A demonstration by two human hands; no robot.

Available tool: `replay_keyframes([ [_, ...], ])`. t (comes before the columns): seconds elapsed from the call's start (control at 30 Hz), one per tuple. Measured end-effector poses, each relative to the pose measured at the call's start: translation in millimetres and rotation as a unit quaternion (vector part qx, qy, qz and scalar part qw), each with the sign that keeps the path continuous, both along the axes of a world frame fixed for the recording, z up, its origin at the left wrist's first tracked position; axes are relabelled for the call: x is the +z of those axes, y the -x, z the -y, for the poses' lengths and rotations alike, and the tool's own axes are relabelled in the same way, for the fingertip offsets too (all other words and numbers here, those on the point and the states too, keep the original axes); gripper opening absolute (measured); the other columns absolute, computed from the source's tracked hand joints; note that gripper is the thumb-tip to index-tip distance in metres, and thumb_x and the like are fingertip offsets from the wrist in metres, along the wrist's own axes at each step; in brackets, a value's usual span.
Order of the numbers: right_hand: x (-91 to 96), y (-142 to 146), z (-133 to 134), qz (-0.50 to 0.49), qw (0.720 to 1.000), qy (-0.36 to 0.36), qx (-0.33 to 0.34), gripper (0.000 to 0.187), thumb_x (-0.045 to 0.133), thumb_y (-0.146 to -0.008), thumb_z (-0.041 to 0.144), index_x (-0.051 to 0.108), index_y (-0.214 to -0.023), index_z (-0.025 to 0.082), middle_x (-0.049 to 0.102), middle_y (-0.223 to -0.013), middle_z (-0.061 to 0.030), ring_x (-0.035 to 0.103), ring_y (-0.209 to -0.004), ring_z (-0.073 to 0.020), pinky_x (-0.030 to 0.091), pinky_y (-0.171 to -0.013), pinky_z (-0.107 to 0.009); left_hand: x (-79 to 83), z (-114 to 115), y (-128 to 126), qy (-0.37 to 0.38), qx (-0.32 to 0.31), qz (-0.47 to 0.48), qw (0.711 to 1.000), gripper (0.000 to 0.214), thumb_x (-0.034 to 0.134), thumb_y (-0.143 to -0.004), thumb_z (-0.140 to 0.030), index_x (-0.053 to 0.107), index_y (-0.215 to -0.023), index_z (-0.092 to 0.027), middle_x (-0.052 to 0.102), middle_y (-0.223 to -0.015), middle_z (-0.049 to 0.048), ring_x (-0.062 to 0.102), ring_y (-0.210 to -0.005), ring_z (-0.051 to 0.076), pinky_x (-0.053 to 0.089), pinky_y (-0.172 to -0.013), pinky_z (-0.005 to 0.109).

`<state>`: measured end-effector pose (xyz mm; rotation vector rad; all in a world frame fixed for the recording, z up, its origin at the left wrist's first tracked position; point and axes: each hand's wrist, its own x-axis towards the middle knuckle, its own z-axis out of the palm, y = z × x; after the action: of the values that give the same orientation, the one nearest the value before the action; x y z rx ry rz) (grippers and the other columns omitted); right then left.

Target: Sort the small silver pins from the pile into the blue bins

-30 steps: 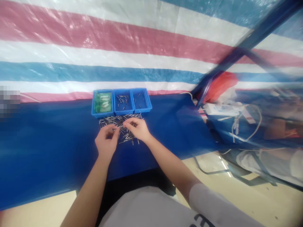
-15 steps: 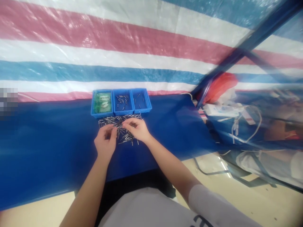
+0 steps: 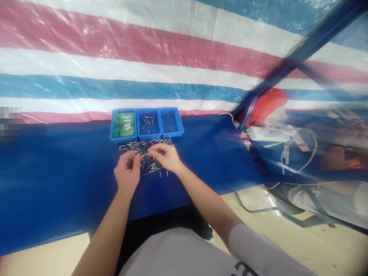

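Note:
Many thin metal pins point(image 3: 155, 166) lie in a loose pile on the blue table, with both my hands over its near part. My left hand point(image 3: 128, 168) is at the pile's left side, thumb and fingers curled towards each other. My right hand point(image 3: 166, 155) comes in from the right, its thumb and forefinger pinched. The fingertips of both hands nearly meet above the pins. Whatever they hold is too small to make out. Just behind the pile stand three blue bins: the left bin point(image 3: 112, 126), the middle bin point(image 3: 149, 137) and the right bin point(image 3: 180, 124).
The left bin holds green and whitish pieces point(image 3: 126, 124); the other two hold some metal pins. A striped plastic sheet point(image 3: 143, 42) hangs behind the blue table point(image 3: 57, 172). To the right are a dark frame post point(image 3: 273, 76), a red bag point(image 3: 268, 105) and a white cable point(image 3: 313, 149).
Both hands stay almost in place over the pins, with only a slight shift of the left hand. The bins and the pile look the same.

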<state>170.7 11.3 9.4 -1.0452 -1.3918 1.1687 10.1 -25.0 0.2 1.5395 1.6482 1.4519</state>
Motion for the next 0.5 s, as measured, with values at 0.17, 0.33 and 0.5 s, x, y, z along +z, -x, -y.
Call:
replay_keyframes([
  [0.17,-1.7,0.0,-0.8,-0.002,1.0,-0.01,-0.007,0.03,0.072,-0.081,0.046,0.073,-0.088,0.018,0.075,-0.088,-0.0061,0.068,-0.074,-0.0141,0.057,-0.07,-0.028,0.9,0.2,-0.2,0.002,-0.003,0.007,1.0,0.028,0.062,-0.089,-0.037,0.063,-0.11,-0.019,0.071,-0.082,0.0014,0.065,-0.062,0.009,0.055,-0.066,0.023],
  [0.33,-0.9,-0.3,-0.8,-0.011,1.0,-0.005,-0.013,0.03,0.073,-0.079,0.047,0.073,-0.086,0.018,0.075,-0.089,-0.0061,0.068,-0.075,-0.0144,0.057,-0.071,-0.028,1.1,0.3,0.8,0.0,-0.01,0.003,1.0,0.028,0.062,-0.088,-0.037,0.063,-0.11,-0.02,0.071,-0.082,0.0017,0.066,-0.063,0.01,0.055,-0.067,0.024],
  [0.5,1.8,-0.5,0.1,-0.024,1.0,-0.001,-0.011,0.029,0.074,-0.079,0.046,0.074,-0.086,0.018,0.075,-0.088,-0.0055,0.069,-0.075,-0.0144,0.057,-0.072,-0.029,2.0,0.6,0.6,0.005,-0.006,-0.002,1.0,0.029,0.061,-0.088,-0.038,0.064,-0.11,-0.02,0.07,-0.082,0.002,0.066,-0.064,0.01,0.054,-0.065,0.023],
])
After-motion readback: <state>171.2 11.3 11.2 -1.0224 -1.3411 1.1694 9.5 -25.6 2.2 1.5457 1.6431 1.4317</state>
